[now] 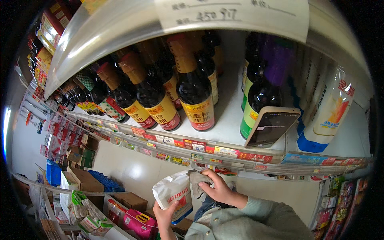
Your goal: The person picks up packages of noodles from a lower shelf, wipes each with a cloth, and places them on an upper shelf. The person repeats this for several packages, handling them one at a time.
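My left hand [165, 214] grips the lower side of a white plastic bag [171, 192] with red print and a blue base. In my right hand [219, 189] is a crumpled grey cloth [198, 183], which touches the bag's upper right edge. Both hands are in front of and below a store shelf. On that shelf a smartphone [273, 127] leans upright against a green-labelled bottle [248, 120]. To its right stands a similar white and blue bag [330, 111]. Dark sauce bottles [199, 112] with yellow and red labels stand to the left.
A price-tag rail [192, 145] runs along the shelf's front edge, and a curved clear strip [99, 45] crosses above. Lower left are cardboard boxes [87, 180], a blue crate [103, 181] and a pink package [139, 223] on another shelf. Hanging packets [342, 207] are at the lower right.
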Demonstrator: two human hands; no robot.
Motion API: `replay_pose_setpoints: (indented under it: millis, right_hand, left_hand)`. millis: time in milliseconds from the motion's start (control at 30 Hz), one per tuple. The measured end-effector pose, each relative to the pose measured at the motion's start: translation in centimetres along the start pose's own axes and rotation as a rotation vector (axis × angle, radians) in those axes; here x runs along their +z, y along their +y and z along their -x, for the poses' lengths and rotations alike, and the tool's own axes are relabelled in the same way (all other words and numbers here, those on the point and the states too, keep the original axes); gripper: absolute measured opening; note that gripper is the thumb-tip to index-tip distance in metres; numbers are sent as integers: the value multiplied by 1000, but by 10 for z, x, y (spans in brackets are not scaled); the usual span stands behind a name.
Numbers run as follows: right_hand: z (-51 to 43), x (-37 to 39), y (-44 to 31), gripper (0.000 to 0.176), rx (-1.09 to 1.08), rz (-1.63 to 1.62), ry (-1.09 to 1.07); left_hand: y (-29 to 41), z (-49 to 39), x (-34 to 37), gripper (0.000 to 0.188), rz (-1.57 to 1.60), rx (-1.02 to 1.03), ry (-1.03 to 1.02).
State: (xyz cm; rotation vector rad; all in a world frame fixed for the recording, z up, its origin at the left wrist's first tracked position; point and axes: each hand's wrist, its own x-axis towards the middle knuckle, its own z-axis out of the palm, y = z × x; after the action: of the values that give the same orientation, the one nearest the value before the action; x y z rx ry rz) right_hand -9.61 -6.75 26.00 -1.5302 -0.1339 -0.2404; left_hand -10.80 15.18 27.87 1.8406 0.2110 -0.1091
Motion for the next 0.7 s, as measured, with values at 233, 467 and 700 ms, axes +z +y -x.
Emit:
replay_pose_setpoints:
  millis: [233,467,700]
  right_hand:
    - [-2,-4,-1,20,4,-35,14]
    - [-1,-6,-9,19,60,-71,15]
    - [-1,-7,-9,20,152,-136,-5]
  left_hand:
    - [7,-2,7,51,7,3,-21]
    - [11,0,11,42,-32,11,17]
    - [10,1,9,51,-7,12,-60]
